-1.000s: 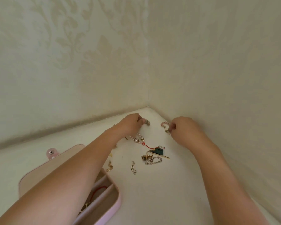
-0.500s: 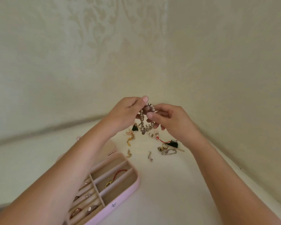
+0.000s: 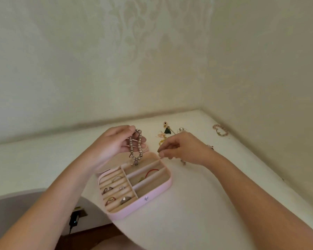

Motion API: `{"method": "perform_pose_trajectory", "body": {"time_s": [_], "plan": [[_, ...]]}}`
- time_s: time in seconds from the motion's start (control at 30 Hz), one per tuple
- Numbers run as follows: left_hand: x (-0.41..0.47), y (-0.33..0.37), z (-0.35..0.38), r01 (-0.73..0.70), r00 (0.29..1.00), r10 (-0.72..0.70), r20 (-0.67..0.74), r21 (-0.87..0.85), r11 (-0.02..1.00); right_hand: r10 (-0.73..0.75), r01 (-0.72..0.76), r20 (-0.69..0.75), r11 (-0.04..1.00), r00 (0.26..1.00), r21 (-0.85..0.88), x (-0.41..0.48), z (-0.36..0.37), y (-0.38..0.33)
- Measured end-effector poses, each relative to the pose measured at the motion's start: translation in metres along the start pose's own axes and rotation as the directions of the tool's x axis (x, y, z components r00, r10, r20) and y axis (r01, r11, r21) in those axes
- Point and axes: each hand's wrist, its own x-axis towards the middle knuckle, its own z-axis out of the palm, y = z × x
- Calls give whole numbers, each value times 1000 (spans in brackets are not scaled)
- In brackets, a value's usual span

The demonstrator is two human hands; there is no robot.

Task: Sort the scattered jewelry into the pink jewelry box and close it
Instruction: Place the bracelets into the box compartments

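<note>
Jewelry lies scattered toward the far corner of the white desk (image 3: 197, 204). The left hand (image 3: 114, 143) is raised above the desk, thumb and fingers curled round a brown beaded bracelet (image 3: 139, 145) that hangs down in a loop. The bracelet's lowest end, with a small charm, dangles over the far long compartment of the pink jewelry box (image 3: 152, 197); I cannot tell whether it touches the lining. The right hand (image 3: 184, 148) hovers just beside the box's far right corner, apart from the left hand. Its fingers are loosely curled, tips pointing toward the bracelet, and it appears to hold nothing.

The box sits open near the desk's left edge, with a snap stud on its front wall. Its left half is a set of padded slots with several rings (image 3: 124, 200) tucked in. Its right half has three long compartments, and a red cord bracelet (image 3: 152, 171) lies in the middle one.

Beyond the right hand, a dark green tassel earring (image 3: 167, 131), a pearl piece (image 3: 182, 130) and some gold bits (image 3: 162, 141) lie close together. A pink bead bracelet (image 3: 220, 130) lies well apart from them, near the right wall (image 3: 269, 87). Below the desk edge at the left, a black charger (image 3: 73, 221) is plugged in.
</note>
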Motion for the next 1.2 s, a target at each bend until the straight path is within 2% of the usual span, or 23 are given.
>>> {"method": "perform_pose_trajectory", "body": {"time_s": [0.1, 0.3, 0.4, 0.53, 0.6, 0.7, 0.73, 0.83, 0.9, 0.93, 1.0, 1.07, 1.13, 1.2], "plan": [[-10, -7, -3, 25, 1000, -27, 16, 77, 997, -34, 40, 79, 996, 996, -82, -1, 9, -3], [-13, -10, -4, 52, 999, -54, -2, 250, 967, -36, 42, 65, 995, 997, -93, -2, 11, -5], [-6, -6, -4, 96, 990, -128, 62, 373, 923, -36, 43, 63, 994, 997, -100, -3, 11, -6], [8, -5, -2, 23, 961, -220, 169, 744, 668, -39, 46, 62, 993, 997, -112, -3, 11, -6], [13, -6, 5, -39, 954, -222, 199, 821, 569, -40, 47, 65, 992, 997, -117, -3, 11, -6], [19, -8, 15, -144, 971, -135, 199, 931, 335, -42, 50, 69, 992, 997, -119, -2, 11, -5], [21, -9, 18, -153, 975, -112, 193, 944, 292, -42, 50, 72, 991, 997, -121, -2, 12, -5], [22, -10, 26, -163, 977, -93, 194, 949, 271, -35, 42, 69, 992, 997, -115, -1, 7, -3], [21, -11, 29, -158, 979, -80, 190, 941, 300, -25, 19, -38, 990, 999, -139, 0, -4, 3], [21, -11, 30, -149, 980, -81, 183, 937, 317, -24, -6, -134, 976, 991, -216, 2, -11, 8], [22, -11, 27, -105, 981, -113, 161, 915, 389, 8, -161, -352, 899, 936, -407, 4, -30, 24], [21, -11, 25, -58, 977, -155, 144, 887, 458, 91, -363, -518, 814, 850, -453, 5, -50, 44], [21, -10, 24, -40, 974, -183, 132, 901, 433, 186, -502, -573, 733, 798, -460, 4, -65, 62], [21, -10, 25, -31, 971, -207, 117, 926, 377, 247, -560, -545, 629, 801, -539, 3, -71, 73]]}}
